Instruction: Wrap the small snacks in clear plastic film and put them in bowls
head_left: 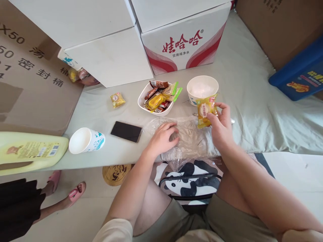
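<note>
1. Grips yellow packet (pixel 206 112) in right hand (pixel 222 126), right of centre, seemingly unopened
2. Rests left hand (pixel 164 137), loosely open, on clear plastic (pixel 189 134)
3. Shows snacks (pixel 154 102) already in white bowl (pixel 141 102), second packet (pixel 117 100) outside, upper left

Yellow, white and red on pale grey-green cloth (pixel 257 114)

From here the snack packet (pixel 204 116) at right shows yellow with a cream disc and pink corner. The middle tub (pixel 141 101) is white, its wrappers (pixel 155 102) brown, yellow and lime green. At left, the paper cup (pixel 97 141) is white with teal prints; far off, the water carton (pixel 183 62) is white with red swooshes; near, the panda print (pixel 174 182) is black and white.
</note>
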Tool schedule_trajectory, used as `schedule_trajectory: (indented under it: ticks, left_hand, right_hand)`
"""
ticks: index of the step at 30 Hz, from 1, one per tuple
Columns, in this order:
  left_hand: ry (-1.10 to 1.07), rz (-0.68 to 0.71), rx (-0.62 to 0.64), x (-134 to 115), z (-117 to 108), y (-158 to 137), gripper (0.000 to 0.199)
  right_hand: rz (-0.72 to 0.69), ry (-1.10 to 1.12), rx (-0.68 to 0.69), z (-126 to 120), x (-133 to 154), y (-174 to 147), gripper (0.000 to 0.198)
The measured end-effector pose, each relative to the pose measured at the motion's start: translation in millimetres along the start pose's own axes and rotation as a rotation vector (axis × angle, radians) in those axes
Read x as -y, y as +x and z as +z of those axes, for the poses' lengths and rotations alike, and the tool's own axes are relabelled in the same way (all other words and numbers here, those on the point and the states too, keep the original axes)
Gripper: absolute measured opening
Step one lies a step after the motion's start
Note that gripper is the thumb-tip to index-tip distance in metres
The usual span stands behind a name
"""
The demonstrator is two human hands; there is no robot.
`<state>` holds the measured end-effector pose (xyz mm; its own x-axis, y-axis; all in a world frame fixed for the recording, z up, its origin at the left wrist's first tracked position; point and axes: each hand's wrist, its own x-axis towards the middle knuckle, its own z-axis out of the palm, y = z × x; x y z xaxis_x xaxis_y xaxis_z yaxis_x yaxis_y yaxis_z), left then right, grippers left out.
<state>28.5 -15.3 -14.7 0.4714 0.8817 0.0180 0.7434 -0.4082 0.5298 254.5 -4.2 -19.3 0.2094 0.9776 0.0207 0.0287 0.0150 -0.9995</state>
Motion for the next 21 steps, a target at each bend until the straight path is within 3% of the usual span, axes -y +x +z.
schedule_trajectory:
  ticks: [7,14,18,21]
  left_hand:
    - [-0.054,0.028,-0.013,4,1,-1,0.017]
    - [-0.022,0.026,0.002,6,4,2,0.021]
    - [-0.014,0.015,0.010,8,6,1,0.025]
    - [-0.057,0.032,0.001,8,6,1,0.037]
  right_hand:
    - [-0.034,-0.039,0.109,50,9,3,0.041]
    - [-0.030,0.013,0.178,99,1,14,0.043]
    - [0.091,0.035,0.291,114,4,14,0.044]
    - [0.067,-0.065,0.336,114,10,8,0.051]
